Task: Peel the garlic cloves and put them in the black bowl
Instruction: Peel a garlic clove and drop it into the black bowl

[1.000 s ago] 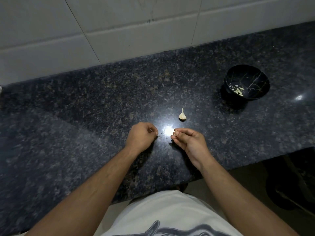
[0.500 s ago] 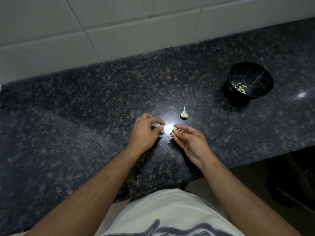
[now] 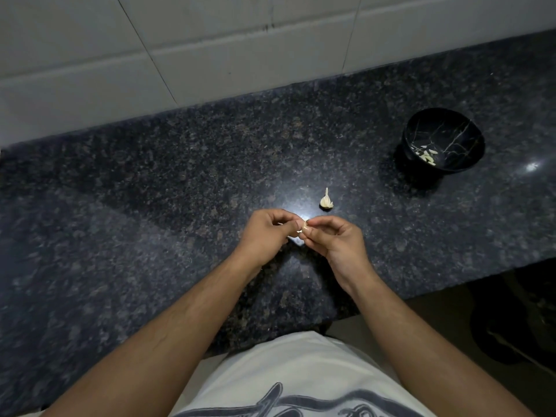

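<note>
Half a second ago the two hands lay a little apart by the glare on the counter; now they have come together and lifted slightly, fingertips meeting over one small clove [image 3: 303,227]. The left hand [image 3: 267,233] pinches it from its side with thumb and forefinger curled in, and the right hand [image 3: 337,240] pinches it from the other, so the clove sits between both sets of fingertips, mostly hidden; only a pale sliver shows. That reads as the start of peeling this clove: one hand steadying, the other working at the skin, though which does which cannot be told. Whether any skin has come loose is too small to see. The rest of the garlic [image 3: 326,201], a pale piece with a pointed tip, sits on the counter [image 3: 150,206] just beyond the hands, untouched. The bowl [image 3: 445,127] stands well apart to the right, with a few peeled cloves [image 3: 427,155] already in its bottom, so the task is underway but not finished.
</note>
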